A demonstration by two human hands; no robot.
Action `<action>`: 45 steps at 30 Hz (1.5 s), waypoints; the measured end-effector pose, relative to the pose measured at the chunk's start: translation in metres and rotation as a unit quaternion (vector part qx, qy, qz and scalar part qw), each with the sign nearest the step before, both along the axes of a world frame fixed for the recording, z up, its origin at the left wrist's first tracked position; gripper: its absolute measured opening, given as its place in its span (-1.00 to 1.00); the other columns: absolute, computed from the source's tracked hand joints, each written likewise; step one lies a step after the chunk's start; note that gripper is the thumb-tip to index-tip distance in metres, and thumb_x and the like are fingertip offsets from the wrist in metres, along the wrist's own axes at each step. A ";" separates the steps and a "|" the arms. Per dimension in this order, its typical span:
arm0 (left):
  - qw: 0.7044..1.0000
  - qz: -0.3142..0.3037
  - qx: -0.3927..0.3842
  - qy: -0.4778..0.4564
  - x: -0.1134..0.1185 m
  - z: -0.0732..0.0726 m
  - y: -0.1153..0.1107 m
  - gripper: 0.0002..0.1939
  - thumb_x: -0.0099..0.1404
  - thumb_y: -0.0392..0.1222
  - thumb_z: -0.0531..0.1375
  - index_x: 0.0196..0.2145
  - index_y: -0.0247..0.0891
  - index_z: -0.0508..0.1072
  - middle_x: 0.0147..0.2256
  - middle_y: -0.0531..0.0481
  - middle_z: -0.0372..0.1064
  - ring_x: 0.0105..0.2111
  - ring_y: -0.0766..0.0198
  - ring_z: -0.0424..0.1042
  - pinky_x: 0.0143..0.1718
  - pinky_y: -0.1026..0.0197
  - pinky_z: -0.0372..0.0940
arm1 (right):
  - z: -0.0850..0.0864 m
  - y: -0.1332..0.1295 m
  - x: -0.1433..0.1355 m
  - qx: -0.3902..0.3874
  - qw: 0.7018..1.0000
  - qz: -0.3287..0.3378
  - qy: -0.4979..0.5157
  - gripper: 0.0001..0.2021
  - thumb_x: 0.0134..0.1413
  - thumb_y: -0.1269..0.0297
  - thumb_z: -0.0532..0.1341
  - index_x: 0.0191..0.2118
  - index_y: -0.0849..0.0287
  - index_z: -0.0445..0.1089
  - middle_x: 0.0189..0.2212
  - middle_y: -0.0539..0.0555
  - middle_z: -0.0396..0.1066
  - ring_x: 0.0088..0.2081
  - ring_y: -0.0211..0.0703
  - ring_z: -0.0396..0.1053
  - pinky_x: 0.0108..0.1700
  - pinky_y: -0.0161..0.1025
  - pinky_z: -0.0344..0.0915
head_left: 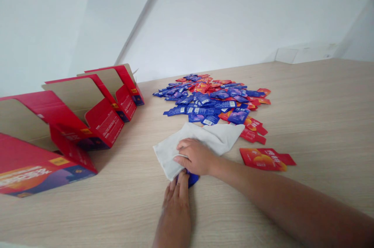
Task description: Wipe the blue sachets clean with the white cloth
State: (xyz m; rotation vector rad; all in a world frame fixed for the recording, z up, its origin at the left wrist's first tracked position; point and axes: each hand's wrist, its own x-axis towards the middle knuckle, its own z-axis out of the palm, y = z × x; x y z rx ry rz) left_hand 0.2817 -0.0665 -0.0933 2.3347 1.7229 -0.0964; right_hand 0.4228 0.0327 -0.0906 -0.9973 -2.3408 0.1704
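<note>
I have the right hand (198, 157) laid over the white cloth (217, 135) at lower centre of the frame, though I cannot tell whether it pinches the fabric. Just below it my left hand (177, 193) rests its fingers on a blue packet (193, 180) partly covered by the cloth, and I cannot tell whether they grip it. I see a red packet (263, 159) right of centre, a heap of blue and red packets (204, 100) above the cloth, and open red cartons (109, 123) at left.
</note>
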 end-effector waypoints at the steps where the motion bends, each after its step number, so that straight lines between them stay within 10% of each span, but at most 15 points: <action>1: 1.000 0.001 0.002 0.000 0.000 0.000 0.000 -0.31 0.16 -0.57 -0.32 0.25 -0.44 -0.01 0.28 -0.25 -0.05 0.26 0.19 -0.07 0.26 0.04 -0.02 | 0.000 0.000 0.000 -0.001 1.000 -0.001 0.001 -0.65 0.25 0.13 0.06 -0.38 0.24 0.46 -0.24 0.15 0.43 -0.15 -0.10 0.31 -0.04 -0.14 0.17; 45: 1.000 -0.015 -0.019 0.014 0.001 0.003 0.000 -0.29 0.13 -0.59 -0.34 0.26 -0.48 -0.08 0.29 -0.29 -0.10 0.28 0.23 -0.10 0.27 0.01 -0.08 | -0.002 0.000 -0.001 0.002 1.000 -0.006 0.005 -0.68 0.24 0.14 0.07 -0.35 0.24 0.46 -0.24 0.15 0.43 -0.14 -0.10 0.31 -0.04 -0.15 0.17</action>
